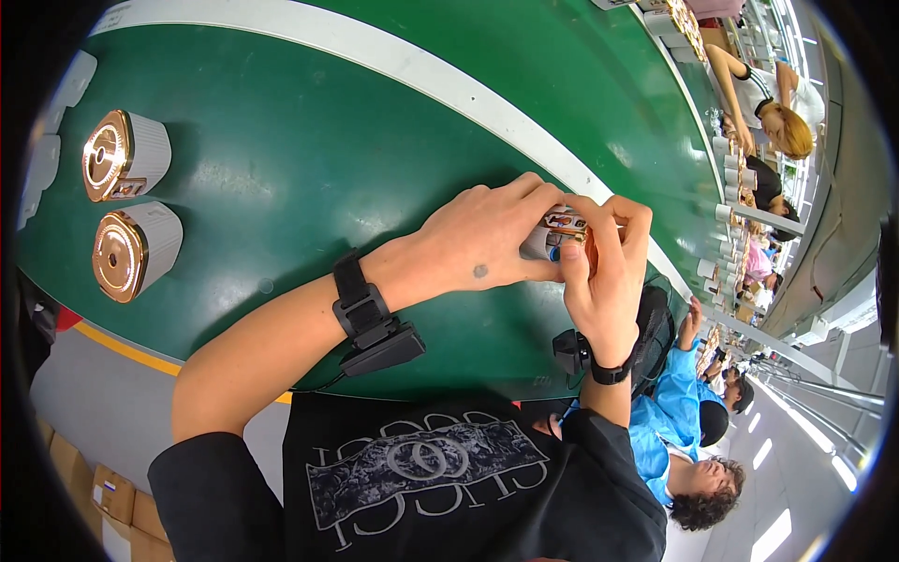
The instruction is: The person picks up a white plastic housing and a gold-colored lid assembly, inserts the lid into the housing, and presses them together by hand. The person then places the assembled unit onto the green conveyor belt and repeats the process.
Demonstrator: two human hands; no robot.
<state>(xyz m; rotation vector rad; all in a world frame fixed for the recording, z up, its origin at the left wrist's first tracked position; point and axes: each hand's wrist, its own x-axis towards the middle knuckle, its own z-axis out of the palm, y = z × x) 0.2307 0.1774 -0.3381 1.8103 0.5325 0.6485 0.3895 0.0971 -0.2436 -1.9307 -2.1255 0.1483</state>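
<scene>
In front of me, over the green table, both my hands close round a small white housing with a gold-trimmed panel (566,223). My left hand (482,234) grips it from the left, its fingers curled over the far side. From the right my right hand (609,290) holds it, thumb pressed near the panel and fingers bent over the top. Most of the housing is hidden by my fingers. At the left of the table stand two similar white ribbed housings with shiny gold tops, a farther one (145,155) and a nearer one (154,245).
More white housings (42,169) show at the far left edge. A white strip (449,80) divides the green table (309,169). Co-workers sit to the right, one in a blue jacket (674,412) close beside me. Cardboard boxes (112,496) stand on the floor at lower left.
</scene>
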